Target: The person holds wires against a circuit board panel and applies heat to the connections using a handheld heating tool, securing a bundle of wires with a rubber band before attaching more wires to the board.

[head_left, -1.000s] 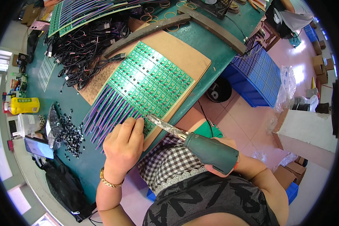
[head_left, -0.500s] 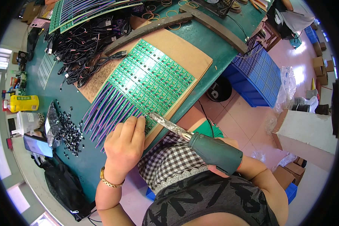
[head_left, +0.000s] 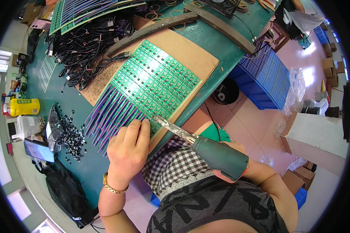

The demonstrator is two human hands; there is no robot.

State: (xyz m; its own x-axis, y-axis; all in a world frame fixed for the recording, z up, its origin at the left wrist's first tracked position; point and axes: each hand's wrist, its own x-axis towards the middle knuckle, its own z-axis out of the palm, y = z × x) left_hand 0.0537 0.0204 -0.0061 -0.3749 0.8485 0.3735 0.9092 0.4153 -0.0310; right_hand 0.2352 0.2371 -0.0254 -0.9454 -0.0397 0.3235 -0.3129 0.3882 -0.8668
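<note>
Right hand (head_left: 224, 176): fingers clamped round soldering iron (head_left: 221, 154). Left hand (head_left: 126, 152): fingers curled at wires (head_left: 112, 112); tips hidden, cannot tell if pinching.

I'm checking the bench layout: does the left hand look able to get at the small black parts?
Probably yes: the small black parts lie loose on the green tabletop, left of the left hand, with nothing tall between.

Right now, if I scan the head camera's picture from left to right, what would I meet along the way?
Yellow bottle → pile of small dark parts → left hand → green-handled tool with a metal tip → clear plastic wrap.
</note>
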